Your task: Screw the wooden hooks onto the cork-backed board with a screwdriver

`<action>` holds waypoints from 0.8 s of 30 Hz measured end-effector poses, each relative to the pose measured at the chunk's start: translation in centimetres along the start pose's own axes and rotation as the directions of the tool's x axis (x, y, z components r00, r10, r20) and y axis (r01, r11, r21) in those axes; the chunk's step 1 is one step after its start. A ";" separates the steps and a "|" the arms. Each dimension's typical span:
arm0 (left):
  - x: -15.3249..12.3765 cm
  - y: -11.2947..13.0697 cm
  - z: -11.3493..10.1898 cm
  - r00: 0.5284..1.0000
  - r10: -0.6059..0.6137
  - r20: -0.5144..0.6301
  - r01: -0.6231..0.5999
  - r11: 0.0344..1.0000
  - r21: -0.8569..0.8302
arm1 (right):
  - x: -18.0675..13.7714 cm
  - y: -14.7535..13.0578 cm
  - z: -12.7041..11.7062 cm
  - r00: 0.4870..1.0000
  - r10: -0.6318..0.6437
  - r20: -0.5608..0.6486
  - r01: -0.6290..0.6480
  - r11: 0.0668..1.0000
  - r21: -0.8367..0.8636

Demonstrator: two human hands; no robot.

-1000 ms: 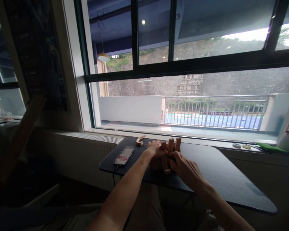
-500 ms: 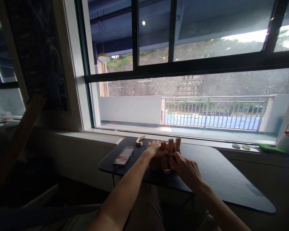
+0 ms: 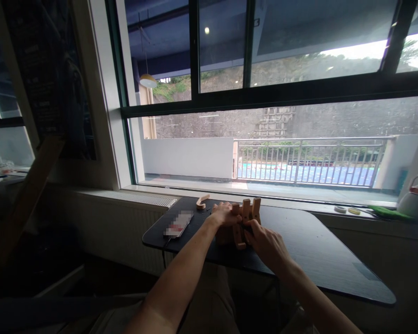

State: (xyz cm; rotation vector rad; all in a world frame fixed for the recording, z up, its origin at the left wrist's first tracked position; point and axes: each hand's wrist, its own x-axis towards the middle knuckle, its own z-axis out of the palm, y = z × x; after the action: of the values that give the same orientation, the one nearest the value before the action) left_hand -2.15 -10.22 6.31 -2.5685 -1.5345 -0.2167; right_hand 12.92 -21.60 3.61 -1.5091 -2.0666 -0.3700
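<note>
My right hand (image 3: 266,237) is bent nearly closed at the rack (image 3: 245,208); I can't tell what its fingertips pinch. The rack, near the front edge of the table (image 3: 316,241), is brown wood, three square-edged prongs upright. My left hand (image 3: 225,214) curls round its left side, gripping. Beyond lies a pale, curved hook (image 3: 202,204).
</note>
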 end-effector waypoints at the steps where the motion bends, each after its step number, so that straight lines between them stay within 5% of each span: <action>1: 0.0 0.0 0.0 1.000 0.002 -0.001 -0.002 1.000 0.000 | 0.0 0.1 0.1 1.000 0.018 -0.005 -0.018 1.000 0.000; 5: -0.2 0.0 0.0 1.000 0.011 -0.009 -0.011 1.000 -0.005 | -0.2 0.2 0.3 0.999 0.045 -0.024 -0.045 0.999 -0.009; 15: -0.3 0.0 -0.2 1.000 0.007 0.013 -0.007 1.000 -0.020 | 0.1 -0.1 -0.3 0.989 -0.128 -0.073 0.123 0.990 -0.062; 24: -0.1 0.0 0.0 1.000 0.012 0.001 -0.012 1.000 -0.019 | 0.1 0.0 0.3 0.998 -0.010 -0.064 0.008 0.999 -0.037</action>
State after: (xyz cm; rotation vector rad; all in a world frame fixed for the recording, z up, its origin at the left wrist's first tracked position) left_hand -2.21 -10.34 6.28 -2.5918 -1.5243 -0.2299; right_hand 12.85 -21.38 3.42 -1.4898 -2.0272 -0.4563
